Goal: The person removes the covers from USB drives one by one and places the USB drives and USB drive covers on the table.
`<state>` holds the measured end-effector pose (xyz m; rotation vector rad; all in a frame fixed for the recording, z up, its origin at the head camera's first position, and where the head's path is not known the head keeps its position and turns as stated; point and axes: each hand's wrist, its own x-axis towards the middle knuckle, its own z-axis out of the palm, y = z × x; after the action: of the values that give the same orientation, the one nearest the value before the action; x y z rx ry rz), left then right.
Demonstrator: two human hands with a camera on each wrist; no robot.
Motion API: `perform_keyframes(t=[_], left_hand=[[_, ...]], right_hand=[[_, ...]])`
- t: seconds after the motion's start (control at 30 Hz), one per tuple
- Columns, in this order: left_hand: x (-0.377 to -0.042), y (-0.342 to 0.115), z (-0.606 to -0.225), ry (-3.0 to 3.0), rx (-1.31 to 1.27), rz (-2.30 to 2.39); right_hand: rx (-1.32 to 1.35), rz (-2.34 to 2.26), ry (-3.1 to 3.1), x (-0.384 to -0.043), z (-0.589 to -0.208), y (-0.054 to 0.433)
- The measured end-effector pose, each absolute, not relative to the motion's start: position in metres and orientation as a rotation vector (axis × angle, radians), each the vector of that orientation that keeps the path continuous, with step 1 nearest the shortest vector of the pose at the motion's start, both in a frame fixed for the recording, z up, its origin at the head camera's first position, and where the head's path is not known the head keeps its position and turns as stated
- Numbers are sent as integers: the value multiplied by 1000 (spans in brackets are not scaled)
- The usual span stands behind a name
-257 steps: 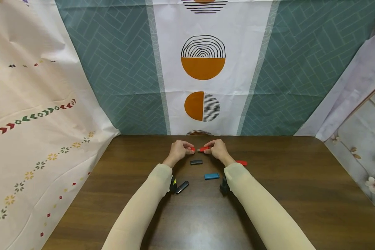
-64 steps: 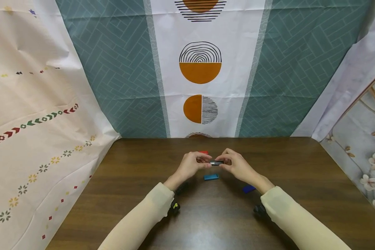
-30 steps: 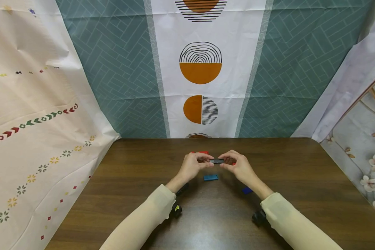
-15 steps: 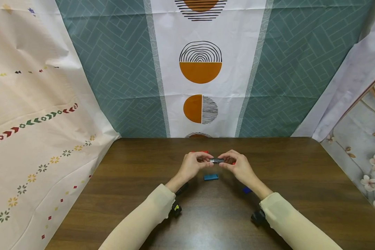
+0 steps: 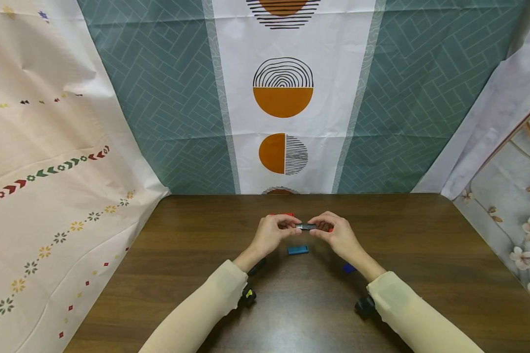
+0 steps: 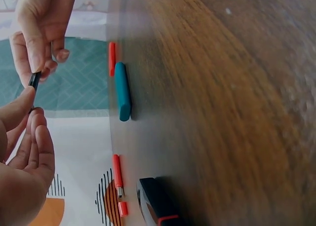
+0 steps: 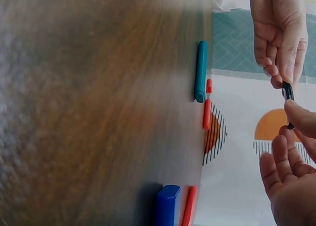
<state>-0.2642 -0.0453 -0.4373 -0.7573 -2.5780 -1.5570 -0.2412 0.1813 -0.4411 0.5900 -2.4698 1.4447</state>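
A pale patterned cloth (image 5: pixel 66 220) hangs along the left side of the brown wooden table (image 5: pixel 181 274). Toward the near left, a black wrist camera (image 5: pixel 249 296) sits under the left sleeve (image 5: pixel 203 306), and just beyond it a dark stick (image 5: pixel 257 267) lies on the table, partly covered by the left wrist. The left hand (image 5: pixel 267 235) is raised over the table, its thumb and fingertips pinching the left end of a small black stick (image 5: pixel 306 227). On the far side of that hand lie a small red cap (image 6: pixel 123 208) and, to its right, a red stick (image 6: pixel 117 171) with a silver end facing the cap. A teal stick (image 5: pixel 298 250) rests on the table, nearer than the black stick, which is held level in the air between both hands. Behind the right hand (image 5: pixel 334 231) lies another red stick (image 7: pixel 189 206), mostly hidden in the head view. That hand's thumb and fingers pinch the black stick's right end. A blue stick (image 5: pixel 349 268) lies near the right wrist, partly covered by it. Nearer and farther right are a second wrist camera (image 5: pixel 364 307) and the right sleeve (image 5: pixel 417 306); a floral cloth (image 5: pixel 512 215) borders the table's right side.
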Motion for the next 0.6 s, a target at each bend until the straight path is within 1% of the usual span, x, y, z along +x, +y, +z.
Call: perform_keyframes(t=[0.6], left_hand=[[-266, -46, -436, -2559, -730, -1553]], right_hand=[[594, 1413, -2468, -245, -438, 183]])
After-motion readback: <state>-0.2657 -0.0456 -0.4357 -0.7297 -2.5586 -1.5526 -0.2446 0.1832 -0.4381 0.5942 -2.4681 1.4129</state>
